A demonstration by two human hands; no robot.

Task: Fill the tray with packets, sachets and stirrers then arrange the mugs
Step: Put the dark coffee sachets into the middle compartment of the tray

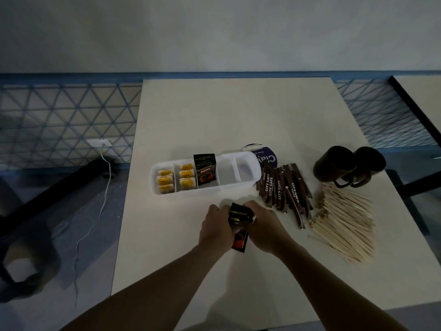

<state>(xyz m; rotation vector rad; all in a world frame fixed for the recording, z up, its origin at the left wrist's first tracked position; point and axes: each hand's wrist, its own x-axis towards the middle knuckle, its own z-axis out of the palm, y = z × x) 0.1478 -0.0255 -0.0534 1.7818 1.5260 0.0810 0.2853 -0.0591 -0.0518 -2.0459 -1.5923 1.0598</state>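
A white divided tray (pixel 245 183) lies on the table. Its two left compartments hold yellow tea packets (pixel 165 180), its middle one black coffee packets (pixel 205 172); the two right compartments look empty. In front of the tray, my left hand (pixel 214 226) and my right hand (pixel 263 224) together grip a small stack of black coffee packets (pixel 239 215), one hanging lower with a red patch. Brown sugar sachets (pixel 284 189) lie right of the tray. Wooden stirrers (pixel 343 223) are piled further right. Two dark mugs (pixel 334 167) stand behind the stirrers.
A round purple-labelled lid or container (pixel 268 155) lies behind the tray's right end. The cream table (pixel 238 115) ends at a blue-patterned wall panel. A white cable (pixel 105 187) and dark objects lie on the floor to the left. Another table edge (pixel 415 103) is at right.
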